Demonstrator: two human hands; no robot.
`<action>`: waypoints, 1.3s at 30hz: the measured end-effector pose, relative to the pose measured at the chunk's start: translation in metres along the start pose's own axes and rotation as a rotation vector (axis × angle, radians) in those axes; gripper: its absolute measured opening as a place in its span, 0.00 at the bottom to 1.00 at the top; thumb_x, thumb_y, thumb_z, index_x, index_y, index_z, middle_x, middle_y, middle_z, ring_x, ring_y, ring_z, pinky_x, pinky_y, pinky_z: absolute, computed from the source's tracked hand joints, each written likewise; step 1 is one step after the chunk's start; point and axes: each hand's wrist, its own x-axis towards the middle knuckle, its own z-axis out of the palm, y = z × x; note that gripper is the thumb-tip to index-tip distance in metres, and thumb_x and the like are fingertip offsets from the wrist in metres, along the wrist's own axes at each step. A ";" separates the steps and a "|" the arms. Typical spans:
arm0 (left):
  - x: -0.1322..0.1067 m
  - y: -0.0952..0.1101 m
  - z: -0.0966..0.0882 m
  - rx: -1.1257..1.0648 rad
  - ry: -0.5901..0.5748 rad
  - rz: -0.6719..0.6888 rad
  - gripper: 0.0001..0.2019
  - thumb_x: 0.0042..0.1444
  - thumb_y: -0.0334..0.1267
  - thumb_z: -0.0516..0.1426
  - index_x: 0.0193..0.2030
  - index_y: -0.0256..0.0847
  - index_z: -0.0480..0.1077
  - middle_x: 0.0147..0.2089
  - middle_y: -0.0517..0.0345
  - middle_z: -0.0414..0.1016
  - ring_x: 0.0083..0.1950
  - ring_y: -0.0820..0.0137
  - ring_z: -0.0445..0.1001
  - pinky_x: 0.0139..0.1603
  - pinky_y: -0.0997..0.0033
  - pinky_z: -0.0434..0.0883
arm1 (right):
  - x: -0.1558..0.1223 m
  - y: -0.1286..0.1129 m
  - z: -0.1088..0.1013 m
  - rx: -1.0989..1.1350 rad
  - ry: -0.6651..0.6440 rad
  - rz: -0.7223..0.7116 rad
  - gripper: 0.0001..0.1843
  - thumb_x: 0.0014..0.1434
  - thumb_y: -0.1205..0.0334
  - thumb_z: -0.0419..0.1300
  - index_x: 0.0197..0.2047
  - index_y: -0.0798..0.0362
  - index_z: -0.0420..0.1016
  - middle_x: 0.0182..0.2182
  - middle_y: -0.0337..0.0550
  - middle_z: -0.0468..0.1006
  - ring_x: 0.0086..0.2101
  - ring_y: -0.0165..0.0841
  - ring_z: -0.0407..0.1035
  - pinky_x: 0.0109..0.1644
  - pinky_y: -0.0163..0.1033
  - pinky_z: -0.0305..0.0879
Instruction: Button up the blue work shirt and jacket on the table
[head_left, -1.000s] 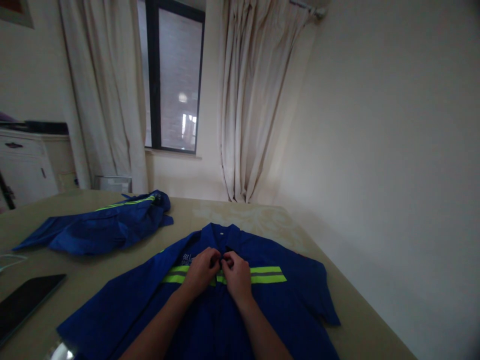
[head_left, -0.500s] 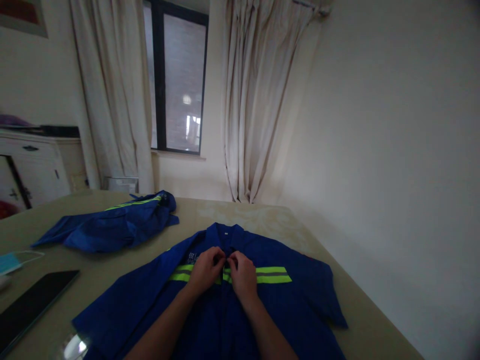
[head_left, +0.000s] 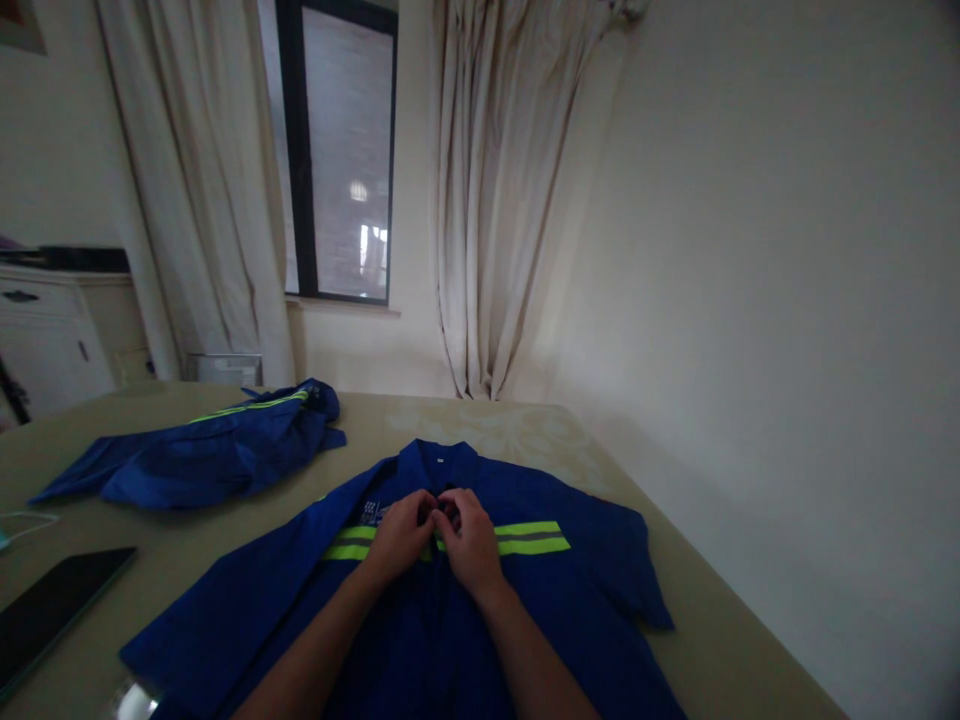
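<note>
A blue work shirt (head_left: 570, 600) with a yellow-green reflective stripe lies flat on the beige table (head_left: 720, 640), collar away from me. My left hand (head_left: 401, 535) and my right hand (head_left: 469, 540) meet at the shirt's front opening just below the collar. Both hands have their fingers pinched together on the front edges of the shirt, fingertips touching each other. What sits between the fingertips is too small to make out.
A second blue garment (head_left: 210, 450) with a reflective stripe lies crumpled at the table's far left. A dark tablet (head_left: 52, 605) and a face mask (head_left: 15, 522) lie at the left edge. The wall runs close along the table's right side; curtains and a window stand behind.
My hands stay pinched at the same spot on the shirt front, fingers shifting slightly closer together. The view has swung a little left and right with my head.
</note>
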 end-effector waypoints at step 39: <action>-0.013 0.012 -0.002 0.411 0.107 0.227 0.08 0.65 0.30 0.55 0.45 0.45 0.73 0.45 0.52 0.76 0.49 0.58 0.72 0.50 0.60 0.63 | 0.007 0.020 0.007 0.079 0.096 0.177 0.05 0.60 0.66 0.61 0.34 0.54 0.79 0.34 0.43 0.76 0.35 0.36 0.72 0.42 0.37 0.65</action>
